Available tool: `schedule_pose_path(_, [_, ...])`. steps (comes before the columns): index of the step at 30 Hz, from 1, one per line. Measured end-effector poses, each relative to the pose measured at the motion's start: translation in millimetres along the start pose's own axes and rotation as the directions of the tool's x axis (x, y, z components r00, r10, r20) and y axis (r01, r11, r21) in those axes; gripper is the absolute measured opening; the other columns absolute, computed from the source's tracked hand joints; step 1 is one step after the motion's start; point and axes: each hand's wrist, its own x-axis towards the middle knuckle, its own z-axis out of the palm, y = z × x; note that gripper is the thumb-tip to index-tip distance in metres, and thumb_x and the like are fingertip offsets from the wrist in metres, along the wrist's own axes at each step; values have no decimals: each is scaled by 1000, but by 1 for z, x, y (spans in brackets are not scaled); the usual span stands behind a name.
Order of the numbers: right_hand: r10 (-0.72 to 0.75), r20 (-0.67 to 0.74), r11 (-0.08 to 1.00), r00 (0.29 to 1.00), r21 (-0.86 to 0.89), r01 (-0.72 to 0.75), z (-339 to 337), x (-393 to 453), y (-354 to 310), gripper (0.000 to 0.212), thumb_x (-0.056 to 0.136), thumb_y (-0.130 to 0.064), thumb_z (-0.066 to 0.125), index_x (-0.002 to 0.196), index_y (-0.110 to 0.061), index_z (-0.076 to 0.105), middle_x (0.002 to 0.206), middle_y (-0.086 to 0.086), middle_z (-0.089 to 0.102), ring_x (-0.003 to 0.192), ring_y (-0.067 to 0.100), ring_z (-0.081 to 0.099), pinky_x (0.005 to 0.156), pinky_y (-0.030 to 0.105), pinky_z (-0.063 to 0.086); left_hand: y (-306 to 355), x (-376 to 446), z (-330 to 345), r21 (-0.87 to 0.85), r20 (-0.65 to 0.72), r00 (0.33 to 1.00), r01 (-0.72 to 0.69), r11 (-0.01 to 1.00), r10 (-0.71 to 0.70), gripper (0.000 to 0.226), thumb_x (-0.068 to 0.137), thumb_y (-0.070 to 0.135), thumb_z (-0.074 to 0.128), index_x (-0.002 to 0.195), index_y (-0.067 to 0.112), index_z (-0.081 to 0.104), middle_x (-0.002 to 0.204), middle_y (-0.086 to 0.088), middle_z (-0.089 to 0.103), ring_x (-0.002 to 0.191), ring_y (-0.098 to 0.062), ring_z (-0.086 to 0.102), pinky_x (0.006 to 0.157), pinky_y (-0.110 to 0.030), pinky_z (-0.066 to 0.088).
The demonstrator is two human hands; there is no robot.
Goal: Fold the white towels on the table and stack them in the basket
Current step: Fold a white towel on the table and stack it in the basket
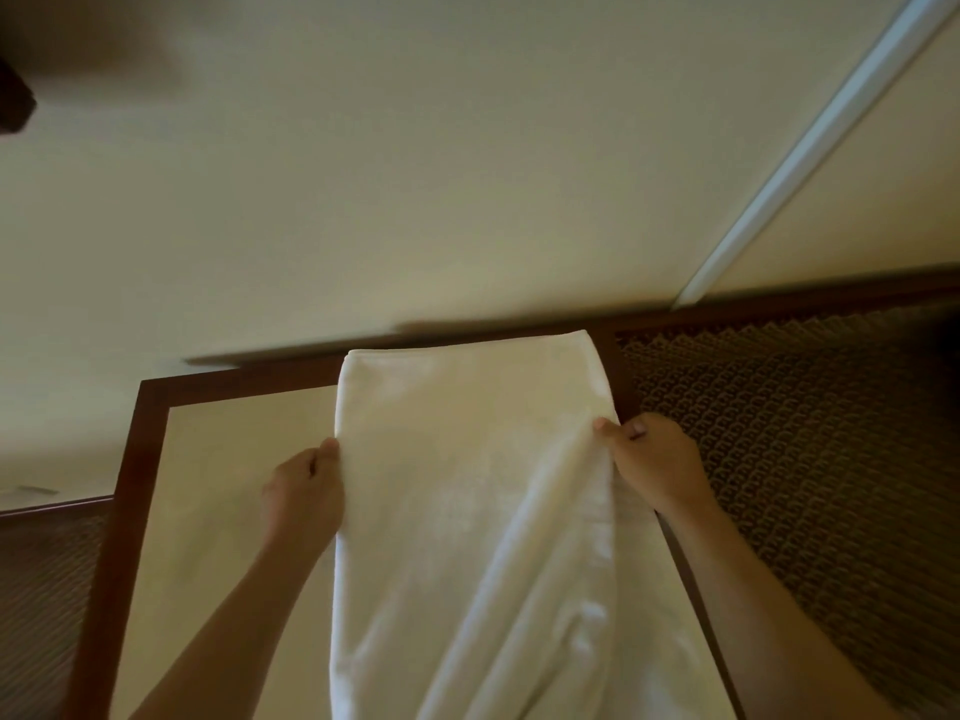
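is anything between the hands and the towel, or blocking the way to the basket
Nothing stands between them: the left hand pinches the white towel's left edge and the right hand pinches its right edge as it lies on the table. No basket is in view, so that path cannot be judged.

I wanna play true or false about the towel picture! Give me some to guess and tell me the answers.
1. Both hands hold the towel. True: the left hand and right hand pinch its two side edges.
2. The towel is blue. False: it is white.
3. The towel lies on a table with a dark wooden frame. True.
4. The towel is rolled into a ball. False: it lies long and flat, with some wrinkles.
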Motion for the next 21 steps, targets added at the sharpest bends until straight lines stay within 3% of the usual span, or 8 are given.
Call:
schedule_pose_path(3, [-18, 23, 1000, 1000, -10, 18, 6, -18, 2, 40, 93, -50, 66, 78, -13, 60, 76, 0, 65, 73, 16, 61, 60, 30, 41, -5, -6, -4, -26, 100, 994, 36, 999, -33, 52, 105, 42, 48, 81, 2, 71, 80, -18, 68, 77, -33, 61, 68, -37, 45])
schedule_pose_path(5, [-6, 25, 999, 1000, -33, 6, 10, -22, 1, 36, 94, -47, 65, 81, -14, 61, 77, -1, 65, 72, 12, 59, 59, 27, 40, -5, -10, -5, -32, 130, 991, 40, 999, -36, 47, 104, 43, 51, 82, 7, 71, 81, -13, 69, 78, -31, 62, 69, -36, 46])
schedule_pose_path(9, [50, 19, 996, 999, 71, -52, 7, -18, 5, 39, 99, -33, 64, 71, -10, 51, 67, 1, 54, 63, 18, 52, 56, 30, 36, -4, -17, 3, 3, 31, 1000, -3, 1000, 3, 35, 105, 40, 49, 92, 10, 61, 82, -4, 61, 78, -28, 55, 70, -39, 40])
schedule_pose_path(14, [54, -66, 989, 996, -133, -62, 11, -17, 8, 28, 104, -35, 53, 102, -9, 63, 98, 9, 66, 96, 32, 64, 76, 36, 45, -11, -23, 17, 128, -83, 979, -175, 976, 187, 33, 106, 41, 41, 96, 10, 49, 88, -6, 53, 82, -33, 50, 68, -41, 40])
schedule_pose_path(17, [40, -89, 986, 995, -157, -54, 16, -17, 3, 30, 105, -35, 50, 110, -7, 60, 106, 13, 66, 102, 36, 64, 82, 39, 46, -10, -25, 19, 164, -118, 976, -165, 973, 186, 34, 105, 46, 41, 96, 15, 50, 89, -3, 55, 81, -32, 51, 65, -40, 43])
schedule_pose_path(21, [26, -75, 993, 997, -109, -34, 10, -20, 8, 30, 103, -36, 50, 100, -8, 61, 98, 11, 67, 92, 34, 65, 77, 38, 48, -16, -31, 9, 33, -67, 990, -124, 992, 126, 33, 106, 43, 44, 93, 17, 60, 83, -2, 62, 82, -30, 56, 71, -39, 44])
